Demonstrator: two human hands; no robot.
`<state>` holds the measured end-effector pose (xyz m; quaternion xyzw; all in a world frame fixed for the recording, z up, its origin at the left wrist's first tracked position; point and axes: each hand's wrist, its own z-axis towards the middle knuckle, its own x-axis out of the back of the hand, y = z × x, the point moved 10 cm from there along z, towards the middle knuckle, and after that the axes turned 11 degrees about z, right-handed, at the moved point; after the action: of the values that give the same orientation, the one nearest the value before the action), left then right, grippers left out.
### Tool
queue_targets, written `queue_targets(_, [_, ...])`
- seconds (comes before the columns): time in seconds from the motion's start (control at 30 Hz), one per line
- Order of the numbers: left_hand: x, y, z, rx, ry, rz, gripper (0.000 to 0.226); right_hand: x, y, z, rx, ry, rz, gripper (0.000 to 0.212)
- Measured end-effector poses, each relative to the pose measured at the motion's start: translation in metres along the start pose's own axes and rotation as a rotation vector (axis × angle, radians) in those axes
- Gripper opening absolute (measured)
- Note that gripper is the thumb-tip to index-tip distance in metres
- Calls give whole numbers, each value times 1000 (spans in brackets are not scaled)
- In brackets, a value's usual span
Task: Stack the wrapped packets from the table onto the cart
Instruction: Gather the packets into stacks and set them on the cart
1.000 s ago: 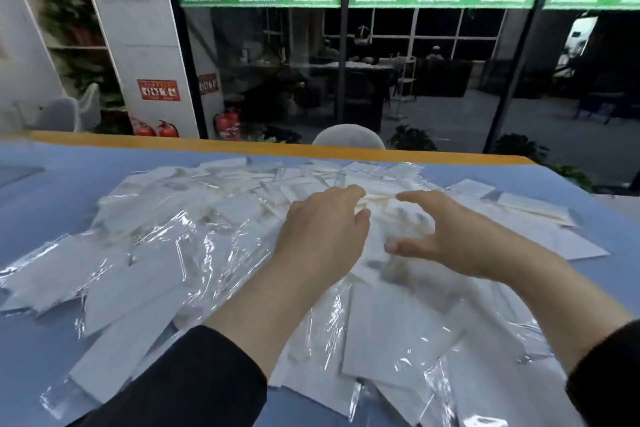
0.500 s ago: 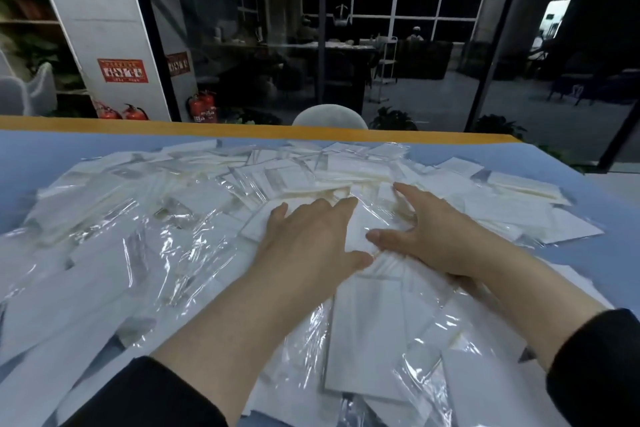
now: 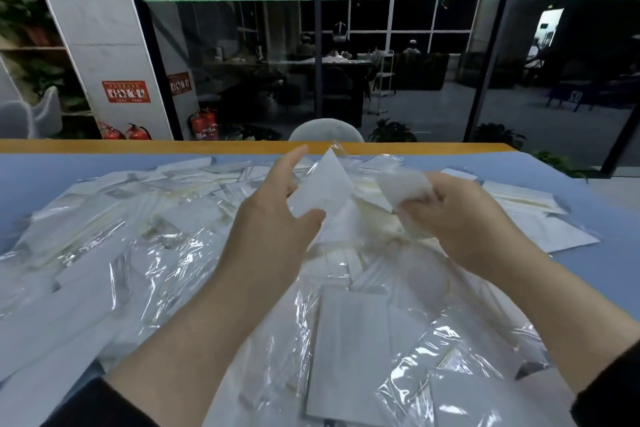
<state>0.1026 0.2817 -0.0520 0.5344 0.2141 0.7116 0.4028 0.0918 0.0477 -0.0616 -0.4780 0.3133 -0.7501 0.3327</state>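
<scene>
Packets (image 3: pixel 104 288) heaped over table (image 3: pixel 52 170); my left hand (image 3: pixel 273 215) pinches one packet (image 3: pixel 325 184), right hand (image 3: pixel 460 215) grips another at 2 o'clock, lifting to gather.

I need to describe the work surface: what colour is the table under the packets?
The table is light blue with an orange far edge, seen in the head view.

Glossy clear-plastic packets (image 3: pixel 349 350) cover matt blue table (image 3: pixel 588 204).

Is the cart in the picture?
No, only the table heaped with packets and both hands show; no cart appears.
</scene>
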Motion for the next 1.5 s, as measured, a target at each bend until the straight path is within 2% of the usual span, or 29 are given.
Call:
queue_targets(0.13, [10,1,2,4,34,-131,61,12,-14,-4,50,27,96,26])
queue_targets(0.23, [22,6,2,-34,106,-141,58,5,-19,-7,68,-59,50,21])
queue_targets(0.43, [33,6,3,-37,154,-248,64,-11,-33,-14,132,-175,81,9])
queue_targets(0.57, [34,6,4,-41,129,-292,67,-22,-27,-13,131,-209,-15,15])
queue_targets(0.7, [25,8,4,-58,54,-263,64,-32,-6,-14,-4,-262,45,43])
queue_targets(0.8, [9,8,1,-58,-64,-190,48,-39,0,-15,-27,-291,128,70])
queue_targets(0.93, [-6,10,-5,-64,-159,-176,27,-43,-4,-13,36,-295,202,80])
queue_targets(1.03, [-13,8,-7,-32,-174,-203,19,-45,-9,-15,52,-295,149,86])
queue_targets(1.1, [-15,10,-6,-71,-149,-147,13,-50,-7,-17,38,-318,75,90])
queue_targets(1.13, [-16,11,-6,-90,-144,-120,12,-51,-7,-18,30,-331,58,88])
queue_targets(1.27, [-26,4,-6,-74,-224,-4,45,-51,-11,-18,60,-327,35,59])
queue_targets(1.33, [-30,4,-8,-85,-267,87,50,-49,-11,-15,77,-308,14,50])
queue_targets(1.5, [-25,6,-6,-93,-218,86,46,-47,-7,-16,57,-380,98,59])
